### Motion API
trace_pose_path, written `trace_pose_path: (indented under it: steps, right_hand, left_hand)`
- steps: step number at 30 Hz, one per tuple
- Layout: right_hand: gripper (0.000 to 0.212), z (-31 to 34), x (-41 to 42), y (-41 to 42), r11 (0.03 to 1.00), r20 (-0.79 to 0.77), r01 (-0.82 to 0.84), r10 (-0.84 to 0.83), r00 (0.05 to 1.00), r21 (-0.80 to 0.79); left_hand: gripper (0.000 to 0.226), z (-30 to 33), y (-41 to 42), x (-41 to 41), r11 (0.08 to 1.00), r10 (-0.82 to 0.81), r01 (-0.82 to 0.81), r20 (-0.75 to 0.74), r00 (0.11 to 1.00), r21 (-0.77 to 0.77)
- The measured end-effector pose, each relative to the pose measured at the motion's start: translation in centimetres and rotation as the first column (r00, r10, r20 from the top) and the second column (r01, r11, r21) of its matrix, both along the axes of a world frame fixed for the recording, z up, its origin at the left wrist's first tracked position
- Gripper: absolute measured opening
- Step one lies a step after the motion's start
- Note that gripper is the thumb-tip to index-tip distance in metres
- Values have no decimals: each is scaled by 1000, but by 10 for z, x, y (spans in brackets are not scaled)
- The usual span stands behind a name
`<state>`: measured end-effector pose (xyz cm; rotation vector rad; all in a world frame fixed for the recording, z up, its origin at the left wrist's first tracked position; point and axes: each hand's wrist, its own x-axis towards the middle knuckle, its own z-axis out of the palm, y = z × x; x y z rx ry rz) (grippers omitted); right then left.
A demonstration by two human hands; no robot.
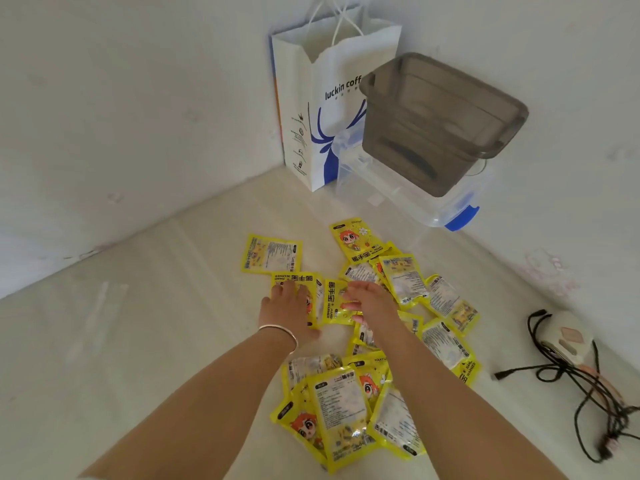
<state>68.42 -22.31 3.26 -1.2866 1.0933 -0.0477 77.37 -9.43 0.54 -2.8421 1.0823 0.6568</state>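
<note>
Head view: your left hand [289, 306] lies flat, fingers straight, on one yellow packet [294, 278]. Your right hand [370, 299] is open too, fingertips touching the next packet [332, 299] just beside it. More packets [339, 410] lie in a messy pile near your arms, on the pale surface [138, 341]. They look light, soft & squishy, w/ shiny, slippery skin. Best to pinch one by its flat edge, not the puffy middle, so it won't slide away.

"luckin coff" on paper bag [332, 109], "HAND WARMER" on yellow packets [360, 240]
</note>
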Motion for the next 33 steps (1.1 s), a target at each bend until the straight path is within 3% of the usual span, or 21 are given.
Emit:
trace_pose_path:
  steps: [4, 6, 7, 9, 11, 12, 15, 19, 22, 26, 28, 33]
  right_hand:
    - [10, -5, 4, -2, 999, -7, -11, 10, 1000, -54]
    - [10, -13, 1, 0, 966, -67, -131, 119, 991, -222]
    - [16, -18, -2, 0, 906, -143, -242, 204, 968, -347]
    - [33, -29, -8, -1, 638, -415, -517, 319, 852, -571]
    - [55, -36, -13, -1, 379, -629, -706, 323, 707, -599]
    - [66, -39, -14, 0, 335, -683, -755, 326, 654, -563]
    - [78, -47, -15, 0, 358, -714, -793, 353, 604, -493]
    - [67, -47, -10, 1, 316, -750, -808, 312, 584, -498]
    - [55, -45, -10, 3, 288, -745, -785, 257, 616, -549]
    - [45, -38, -8, -3, 326, -692, -727, 235, 682, -605]
    - [37, -33, -6, -8, 392, -640, -665, 214, 738, -636]
    - [35, -22, -1, -25, 715, -423, -394, 152, 894, -577]
  left_hand:
    - [92, -3, -12, 0, 997, 28, -30, 30, 999, 76]
    - [84, -3, -17, -2, 996, -2, -2, 42, 999, 90]
    - [79, -3, -18, -3, 995, -25, 20, 53, 998, 95]
    - [67, -3, -20, -4, 993, -66, 56, 88, 994, 104]
    - [61, -6, -19, -3, 989, -95, 80, 116, 989, 123]
    - [61, -7, -19, -3, 987, -111, 94, 124, 986, 130]
    - [56, -13, -14, -3, 982, -166, 149, 149, 975, 117]
    - [49, -16, 0, 9, 980, -200, 196, 179, 963, 38]
    - [47, -13, 7, 19, 984, -166, 175, 170, 971, -42]
    - [43, -11, 14, 30, 975, -65, 86, 110, 992, -203]
    - [39, -12, 16, 34, 957, 16, 2, 63, 998, -289]
    - [32, -7, 11, 42, 837, 262, -314, -175, 949, -449]
